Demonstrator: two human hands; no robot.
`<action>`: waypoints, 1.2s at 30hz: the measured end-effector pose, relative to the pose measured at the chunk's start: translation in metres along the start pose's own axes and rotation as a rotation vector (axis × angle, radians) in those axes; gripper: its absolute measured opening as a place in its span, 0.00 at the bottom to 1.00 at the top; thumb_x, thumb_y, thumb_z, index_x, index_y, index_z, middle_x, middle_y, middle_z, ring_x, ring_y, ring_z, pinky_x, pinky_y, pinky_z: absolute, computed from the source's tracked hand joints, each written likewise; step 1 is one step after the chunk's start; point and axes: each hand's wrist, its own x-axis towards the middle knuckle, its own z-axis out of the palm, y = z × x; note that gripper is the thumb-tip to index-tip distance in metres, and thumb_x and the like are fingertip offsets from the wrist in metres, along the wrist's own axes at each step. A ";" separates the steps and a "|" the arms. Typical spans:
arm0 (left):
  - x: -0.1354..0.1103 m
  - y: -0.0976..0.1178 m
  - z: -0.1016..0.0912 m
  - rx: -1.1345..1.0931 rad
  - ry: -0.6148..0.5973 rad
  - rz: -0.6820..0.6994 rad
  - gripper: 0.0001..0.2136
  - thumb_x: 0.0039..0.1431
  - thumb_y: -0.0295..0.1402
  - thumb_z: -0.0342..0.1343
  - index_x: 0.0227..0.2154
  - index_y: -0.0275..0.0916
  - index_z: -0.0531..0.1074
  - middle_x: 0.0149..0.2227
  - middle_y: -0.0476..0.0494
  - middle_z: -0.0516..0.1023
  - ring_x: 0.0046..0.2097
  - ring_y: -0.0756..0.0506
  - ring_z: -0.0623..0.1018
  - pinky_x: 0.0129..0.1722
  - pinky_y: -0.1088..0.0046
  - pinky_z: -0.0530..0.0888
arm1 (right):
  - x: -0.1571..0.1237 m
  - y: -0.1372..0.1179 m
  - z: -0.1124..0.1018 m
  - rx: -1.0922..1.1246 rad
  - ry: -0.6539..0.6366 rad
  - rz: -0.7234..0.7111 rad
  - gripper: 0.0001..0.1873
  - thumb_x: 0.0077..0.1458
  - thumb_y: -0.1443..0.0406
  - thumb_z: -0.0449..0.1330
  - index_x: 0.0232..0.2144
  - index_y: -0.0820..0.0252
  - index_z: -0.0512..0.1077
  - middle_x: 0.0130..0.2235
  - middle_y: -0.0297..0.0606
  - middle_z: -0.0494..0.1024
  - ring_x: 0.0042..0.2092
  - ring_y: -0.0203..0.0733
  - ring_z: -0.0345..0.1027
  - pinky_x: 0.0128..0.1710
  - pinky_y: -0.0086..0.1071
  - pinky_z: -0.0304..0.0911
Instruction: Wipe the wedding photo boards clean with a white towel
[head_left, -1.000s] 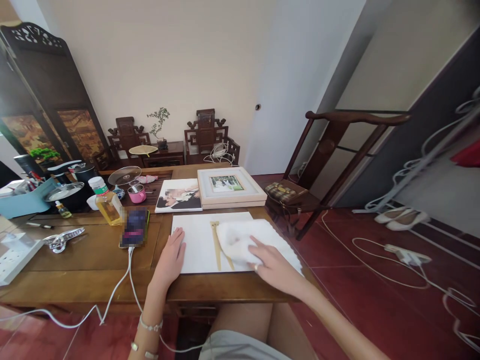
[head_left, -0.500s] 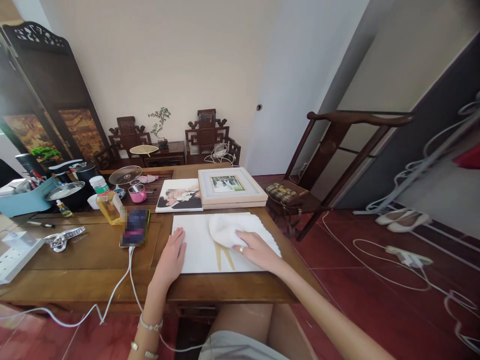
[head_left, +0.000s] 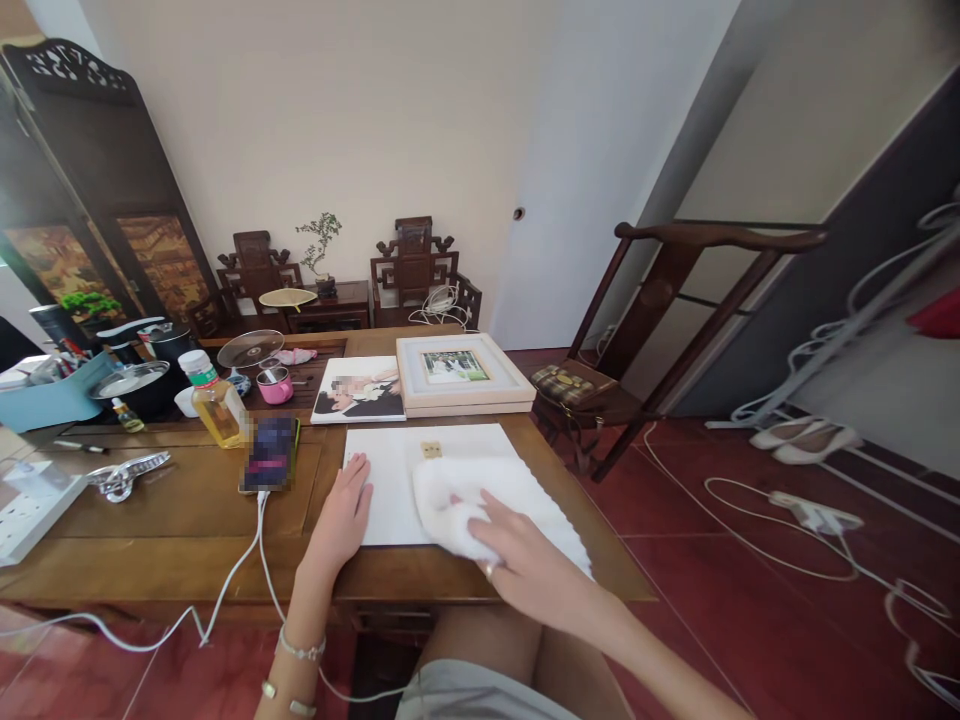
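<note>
A white flat panel [head_left: 386,505] lies on the wooden table, with a small gold fitting [head_left: 431,450] showing near its far edge. My right hand [head_left: 510,545] grips a bunched white cloth [head_left: 450,500] against the panel's near part. The cloth's scalloped edge spreads right, past the panel, and hides much of its surface. On the panel's left edge rests my left hand [head_left: 349,505], flat with fingers stretched out and holding nothing. Just beyond the panel are a photo print [head_left: 360,392] and a framed picture [head_left: 457,370] on a pale box-like frame.
To the left are a phone [head_left: 270,455] on a white cable, a bottle of yellow liquid [head_left: 217,405], a pink cup [head_left: 275,385], a hair clip [head_left: 129,478] and a power strip [head_left: 37,510]. A wooden chair [head_left: 660,290] holding a bag stands at the right.
My right hand has drawn the cloth toward me, down the panel. The gold fitting's far part is now uncovered, while its two long legs are covered. My left hand stays put.
</note>
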 end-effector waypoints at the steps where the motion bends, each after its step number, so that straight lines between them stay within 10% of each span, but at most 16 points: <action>1: 0.000 0.000 0.000 0.002 -0.003 -0.001 0.19 0.64 0.33 0.41 0.55 0.37 0.63 0.61 0.38 0.61 0.64 0.43 0.57 0.63 0.57 0.53 | -0.009 -0.005 -0.002 0.012 -0.033 -0.019 0.19 0.40 0.77 0.47 0.33 0.57 0.68 0.49 0.44 0.72 0.59 0.49 0.56 0.56 0.44 0.51; 7: 0.000 0.002 -0.001 0.005 -0.010 -0.012 0.19 0.64 0.34 0.41 0.55 0.35 0.63 0.61 0.37 0.61 0.64 0.43 0.57 0.63 0.58 0.53 | -0.010 -0.012 -0.008 0.026 -0.085 -0.031 0.14 0.41 0.75 0.50 0.29 0.57 0.68 0.44 0.45 0.74 0.55 0.51 0.60 0.56 0.43 0.52; 18: 0.000 0.001 -0.001 0.005 -0.016 -0.007 0.19 0.64 0.33 0.40 0.56 0.36 0.62 0.61 0.37 0.61 0.64 0.43 0.57 0.63 0.56 0.53 | 0.115 0.020 0.004 -0.138 0.092 -0.030 0.11 0.47 0.74 0.49 0.31 0.60 0.68 0.38 0.45 0.75 0.47 0.50 0.66 0.54 0.44 0.51; 30: 0.000 0.002 0.000 0.010 -0.013 0.000 0.19 0.64 0.32 0.40 0.55 0.34 0.63 0.61 0.35 0.62 0.64 0.43 0.57 0.63 0.56 0.53 | 0.012 -0.040 0.011 -0.065 -0.102 -0.242 0.19 0.40 0.76 0.50 0.37 0.62 0.70 0.54 0.53 0.68 0.63 0.47 0.48 0.63 0.48 0.35; 36: 0.000 0.001 0.000 0.003 -0.008 0.004 0.19 0.64 0.32 0.40 0.55 0.35 0.63 0.61 0.36 0.62 0.64 0.43 0.58 0.63 0.56 0.53 | 0.038 -0.025 0.000 -0.057 -0.100 -0.229 0.17 0.40 0.76 0.51 0.33 0.61 0.70 0.48 0.51 0.72 0.56 0.48 0.60 0.60 0.45 0.46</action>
